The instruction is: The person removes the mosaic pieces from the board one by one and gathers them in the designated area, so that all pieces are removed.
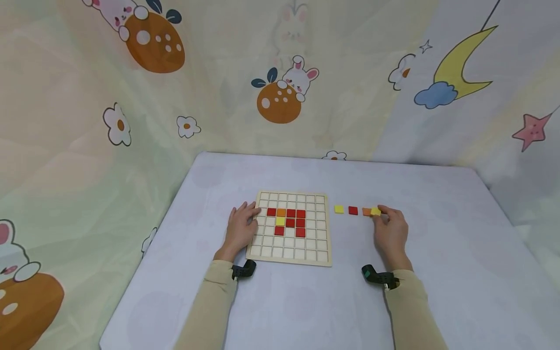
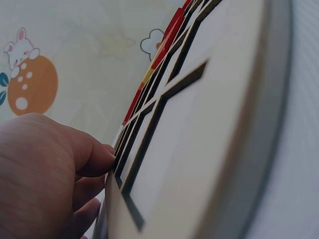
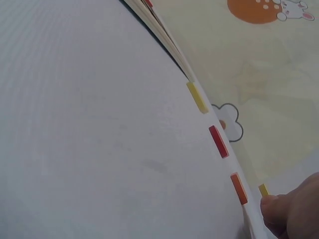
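Head view: orange tile (image 1: 366, 212) partly behind pinched yellow tile (image 1: 376, 212)

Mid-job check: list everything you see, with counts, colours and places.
Table: one, white, beneath the board
Wooden grid board: one, pale, on the table
Red tiles: eight, red, seven in the board, one loose to its right
Orange tiles: two, orange, one in the board, one loose
Yellow tiles: three, yellow, one in the board, one loose, one held
Cartoon-printed backdrop: one, pastel, behind the table
Wrist cameras: two, black, one per wrist
Sleeves: two, beige, forearms
Left hand: one, at the board's left edge
Right hand: one, pinching a yellow tile
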A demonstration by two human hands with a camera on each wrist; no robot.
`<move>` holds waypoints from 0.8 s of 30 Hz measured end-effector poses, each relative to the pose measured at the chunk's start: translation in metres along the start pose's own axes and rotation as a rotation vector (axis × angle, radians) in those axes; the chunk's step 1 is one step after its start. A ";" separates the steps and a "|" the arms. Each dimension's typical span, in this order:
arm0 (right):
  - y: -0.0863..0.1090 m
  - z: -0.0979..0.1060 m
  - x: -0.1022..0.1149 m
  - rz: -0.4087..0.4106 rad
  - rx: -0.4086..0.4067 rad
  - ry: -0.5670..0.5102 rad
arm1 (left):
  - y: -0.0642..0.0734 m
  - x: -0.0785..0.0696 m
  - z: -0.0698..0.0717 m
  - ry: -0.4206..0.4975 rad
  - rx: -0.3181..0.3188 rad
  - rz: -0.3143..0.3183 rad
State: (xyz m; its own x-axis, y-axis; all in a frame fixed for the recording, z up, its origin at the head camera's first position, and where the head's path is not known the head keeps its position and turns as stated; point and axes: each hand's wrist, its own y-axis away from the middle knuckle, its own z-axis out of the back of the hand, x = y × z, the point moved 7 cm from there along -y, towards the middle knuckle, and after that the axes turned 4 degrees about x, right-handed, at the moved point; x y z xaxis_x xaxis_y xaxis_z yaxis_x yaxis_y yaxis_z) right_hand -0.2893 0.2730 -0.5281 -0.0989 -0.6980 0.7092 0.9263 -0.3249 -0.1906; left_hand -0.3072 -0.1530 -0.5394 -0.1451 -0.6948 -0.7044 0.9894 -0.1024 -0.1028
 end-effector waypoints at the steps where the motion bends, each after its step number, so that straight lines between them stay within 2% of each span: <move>1: -0.001 0.001 -0.001 0.001 -0.003 0.001 | 0.000 0.000 0.000 0.000 0.000 0.000; 10: -0.005 0.008 -0.008 0.001 -0.026 0.069 | -0.001 0.001 -0.001 -0.003 -0.006 0.006; 17: -0.007 0.007 -0.015 -0.046 0.005 0.086 | -0.002 0.002 -0.001 -0.003 -0.009 0.014; 24: -0.009 0.005 -0.017 -0.059 0.040 0.099 | -0.001 0.002 -0.002 -0.003 -0.011 0.009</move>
State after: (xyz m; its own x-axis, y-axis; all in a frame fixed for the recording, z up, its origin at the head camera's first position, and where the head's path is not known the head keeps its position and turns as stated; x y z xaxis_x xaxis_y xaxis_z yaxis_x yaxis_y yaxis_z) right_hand -0.2938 0.2907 -0.5352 -0.1867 -0.7386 0.6478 0.9316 -0.3425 -0.1219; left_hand -0.3089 -0.1533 -0.5423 -0.1359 -0.6975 -0.7036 0.9907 -0.0880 -0.1041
